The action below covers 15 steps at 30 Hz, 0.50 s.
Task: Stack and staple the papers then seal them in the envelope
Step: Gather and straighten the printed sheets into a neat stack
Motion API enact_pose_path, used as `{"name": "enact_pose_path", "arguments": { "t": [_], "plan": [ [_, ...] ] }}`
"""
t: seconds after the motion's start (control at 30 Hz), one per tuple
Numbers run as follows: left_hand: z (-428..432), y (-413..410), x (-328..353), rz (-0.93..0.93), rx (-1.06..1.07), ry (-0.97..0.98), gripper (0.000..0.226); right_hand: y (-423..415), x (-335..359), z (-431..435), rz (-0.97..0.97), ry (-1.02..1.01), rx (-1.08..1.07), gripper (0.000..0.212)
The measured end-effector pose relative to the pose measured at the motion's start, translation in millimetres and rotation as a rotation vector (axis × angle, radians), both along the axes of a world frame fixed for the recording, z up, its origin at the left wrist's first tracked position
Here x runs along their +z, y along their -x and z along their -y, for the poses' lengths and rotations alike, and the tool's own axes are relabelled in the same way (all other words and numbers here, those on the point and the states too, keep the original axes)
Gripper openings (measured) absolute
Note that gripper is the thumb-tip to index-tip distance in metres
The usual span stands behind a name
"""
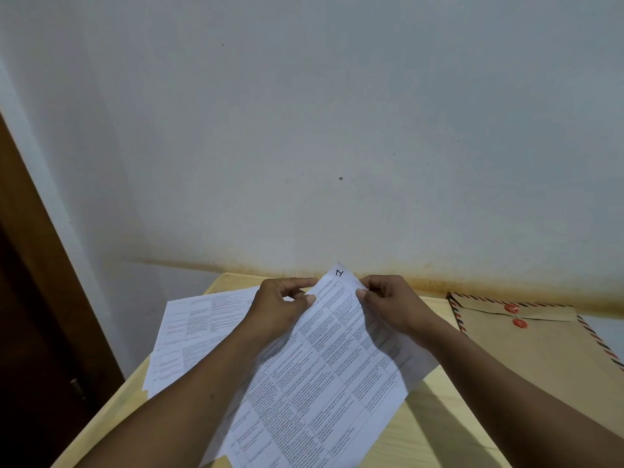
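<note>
Stacking step — left hand [281, 310] and right hand [393, 309] both pinched white printed paper sheets [324, 373]; squaring their edges looked next.

- Pale yellow wood-grain surface [435, 430], far edge set against a white wall [304, 130] stained brown along the join.
- Left of middle: loose printed sheets [189, 332], fanned unevenly, lying flat, reaching close to the left edge.
- Far right: brown envelope [540, 352] with a red-and-dark striped border and two red buttons [520, 323] at the flap, lying flat, well apart from the sheets.
</note>
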<state>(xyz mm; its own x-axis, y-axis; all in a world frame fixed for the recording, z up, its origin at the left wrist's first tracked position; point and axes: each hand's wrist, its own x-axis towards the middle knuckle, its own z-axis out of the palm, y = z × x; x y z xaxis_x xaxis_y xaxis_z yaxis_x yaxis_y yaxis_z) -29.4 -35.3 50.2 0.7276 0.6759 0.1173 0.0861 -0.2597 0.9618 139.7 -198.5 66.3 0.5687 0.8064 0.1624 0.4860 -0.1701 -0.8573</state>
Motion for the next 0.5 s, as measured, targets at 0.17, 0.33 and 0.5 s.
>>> {"name": "enact_pose_path", "arguments": {
  "t": [0.17,0.33,0.5],
  "plan": [
    [-0.2,4.0,5.1,0.012,0.038,-0.019,0.027,-8.1,-3.8,3.8,0.035,0.090,0.018,0.020],
    [-5.3,8.4,8.1,-0.019,0.060,-0.050,0.029,-15.9,-3.7,11.3,0.051,0.142,0.013,0.018],
    [-11.0,9.0,7.0,-0.087,-0.030,-0.065,0.036,-14.8,-5.7,13.6,0.021,0.125,-0.012,0.017]
  ]
}}
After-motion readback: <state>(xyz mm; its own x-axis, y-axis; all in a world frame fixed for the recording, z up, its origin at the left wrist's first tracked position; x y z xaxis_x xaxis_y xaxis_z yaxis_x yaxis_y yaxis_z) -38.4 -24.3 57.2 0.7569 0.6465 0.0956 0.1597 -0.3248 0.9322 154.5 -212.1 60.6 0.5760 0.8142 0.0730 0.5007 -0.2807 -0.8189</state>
